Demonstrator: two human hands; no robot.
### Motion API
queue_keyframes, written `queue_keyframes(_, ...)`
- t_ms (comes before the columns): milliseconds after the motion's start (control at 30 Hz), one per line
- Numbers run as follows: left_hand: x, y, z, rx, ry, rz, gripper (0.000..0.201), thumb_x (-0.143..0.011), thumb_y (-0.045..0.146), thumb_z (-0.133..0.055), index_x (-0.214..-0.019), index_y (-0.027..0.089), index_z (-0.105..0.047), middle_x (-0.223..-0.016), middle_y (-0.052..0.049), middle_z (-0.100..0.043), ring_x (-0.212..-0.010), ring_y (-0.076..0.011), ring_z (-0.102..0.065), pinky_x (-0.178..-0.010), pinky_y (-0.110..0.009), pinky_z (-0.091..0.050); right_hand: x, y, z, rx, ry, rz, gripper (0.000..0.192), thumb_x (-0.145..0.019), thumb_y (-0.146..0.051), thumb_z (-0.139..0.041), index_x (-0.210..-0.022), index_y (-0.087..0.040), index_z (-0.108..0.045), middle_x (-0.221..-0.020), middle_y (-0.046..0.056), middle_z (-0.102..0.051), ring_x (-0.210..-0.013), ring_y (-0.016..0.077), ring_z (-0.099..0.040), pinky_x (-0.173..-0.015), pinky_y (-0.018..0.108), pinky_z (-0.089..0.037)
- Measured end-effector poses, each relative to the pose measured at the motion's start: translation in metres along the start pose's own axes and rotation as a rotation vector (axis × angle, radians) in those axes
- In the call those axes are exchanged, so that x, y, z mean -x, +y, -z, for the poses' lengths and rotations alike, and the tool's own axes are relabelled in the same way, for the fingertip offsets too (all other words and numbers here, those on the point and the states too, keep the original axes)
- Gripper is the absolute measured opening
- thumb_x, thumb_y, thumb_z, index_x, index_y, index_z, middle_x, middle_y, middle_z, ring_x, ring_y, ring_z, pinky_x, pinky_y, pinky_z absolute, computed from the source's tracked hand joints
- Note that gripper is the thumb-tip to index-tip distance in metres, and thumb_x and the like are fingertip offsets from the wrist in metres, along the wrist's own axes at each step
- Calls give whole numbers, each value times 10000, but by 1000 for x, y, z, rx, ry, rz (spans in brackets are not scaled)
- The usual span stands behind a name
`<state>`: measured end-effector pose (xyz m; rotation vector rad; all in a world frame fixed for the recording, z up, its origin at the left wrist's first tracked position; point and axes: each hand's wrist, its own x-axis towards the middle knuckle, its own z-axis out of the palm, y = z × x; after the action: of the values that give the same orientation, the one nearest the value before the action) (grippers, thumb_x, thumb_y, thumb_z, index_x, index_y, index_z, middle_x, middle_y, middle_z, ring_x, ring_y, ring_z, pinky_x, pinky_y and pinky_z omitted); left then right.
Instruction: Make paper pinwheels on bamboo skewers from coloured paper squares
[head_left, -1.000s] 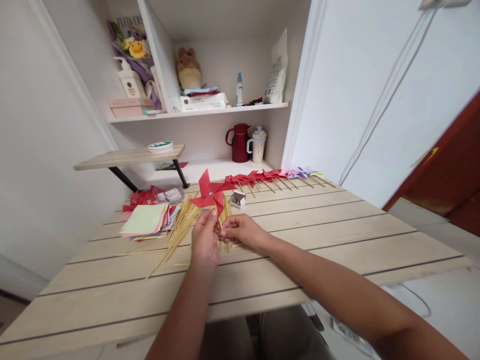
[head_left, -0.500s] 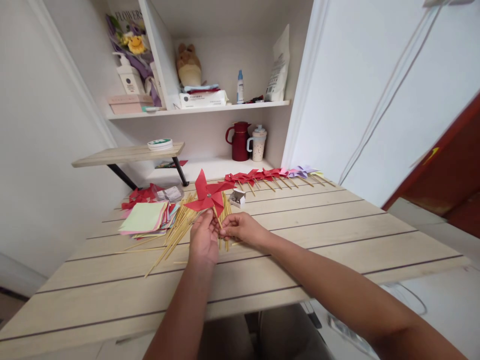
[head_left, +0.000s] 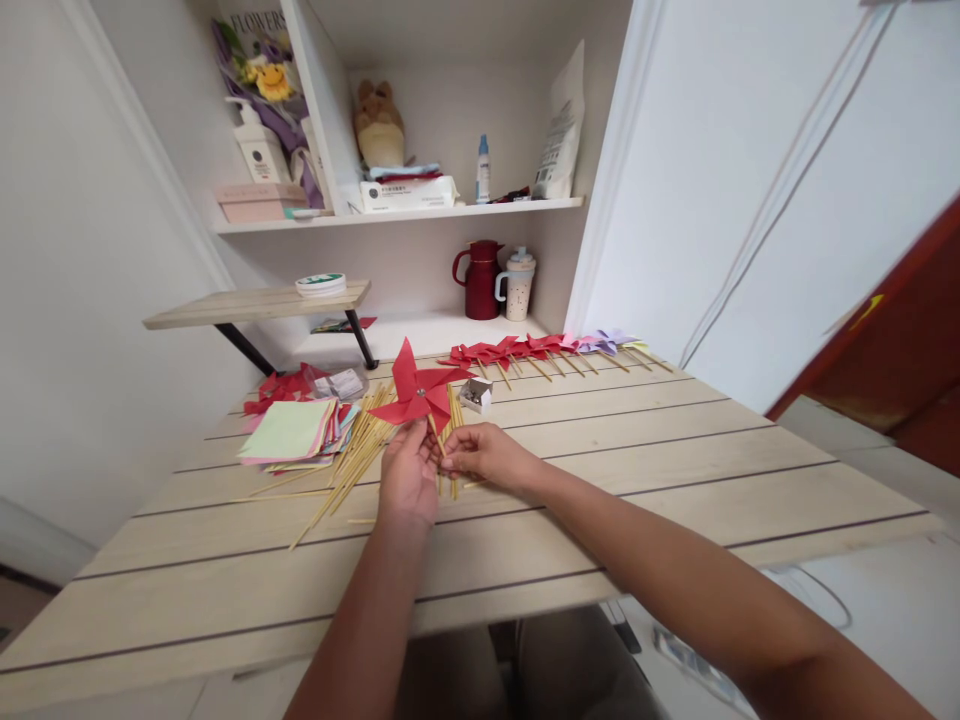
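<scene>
Room: pale walls, with a white shelf unit [head_left: 300,224] across the upper middle of the frame and a cable [head_left: 780,190] running down the wall at upper right.
Upper shelf: a pump bottle [head_left: 259,155] above a pink box [head_left: 259,202] at upper left; a plush toy [head_left: 379,125], a blue-capped bottle [head_left: 482,172] and a white pouch [head_left: 562,130] farther right.
Lower shelf: a dark red jug [head_left: 481,283] just beside a speckled cup [head_left: 518,290], above the centre.
Table: a light plank tabletop [head_left: 637,430] with dark seams, filling most of the lower frame.
Red pinwheel: a four-bladed paper pinwheel [head_left: 427,382] at the centre, facing up toward the camera, its stick [head_left: 437,438] slanting down to the right between the hands.
Left hand: the left hand [head_left: 409,475], lower centre, is curled closed about the upper stick just under the paper; its far fingers are partly hidden.
Right hand: the right hand [head_left: 484,455], right of it, pinches the stick lower down, thumb and fingertips together.
Left of centre: loose sticks [head_left: 352,468] fanned out near a stack of coloured paper squares [head_left: 285,432], pale green on top.
Behind the pinwheel: a small open box [head_left: 476,396] with metallic bits inside.
Back edge: a row of pinwheels [head_left: 510,350], red through pink to lilac, right of centre.
</scene>
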<state>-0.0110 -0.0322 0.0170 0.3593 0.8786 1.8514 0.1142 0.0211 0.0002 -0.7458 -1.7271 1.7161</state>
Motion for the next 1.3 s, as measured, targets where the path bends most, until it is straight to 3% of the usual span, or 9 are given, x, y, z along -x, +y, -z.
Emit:
queue_keyframes(900,8,-1,2,-6,19,-1,144,-651,118,-774,-718,151,-650,-677,4,-663,-595,-101,-603,-585,-209,-466,-2,8,3,26,-55,20,279,-643,-353,-857,-743,-171,-669,-686,-18,-653,-643,123,-562,-650,269,-420)
queue_keyframes(1133,25,0,25,27,47,47,119,-704,78,-740,-763,171,-695,-764,-25,-702,-669,-123,-640,-616,-221,-503,-3,13,4,84,-109,33,282,-641,-366,-860,-771,-172,-701,-722,-2,-691,-680,138,-593,-691,281,-447)
queue_keyframes(1200,33,1,35,50,0,68,152,-724,87,-764,-824,194,-725,-851,-32,-724,-740,-143,-669,-654,-241,-531,-3,12,4,101,-129,29,286,-642,-364,-867,-779,-175,-701,-721,-1,-695,-677,142,-599,-680,279,-447)
queue_keyframes(1300,43,2,44,77,47,94,81,-793,118,-724,-749,183,-702,-735,-29,-675,-655,-142,-636,-608,-249,-526,-2,10,5,124,-120,30,274,-658,-353,-858,-790,-170,-702,-718,-4,-687,-653,128,-576,-642,262,-418)
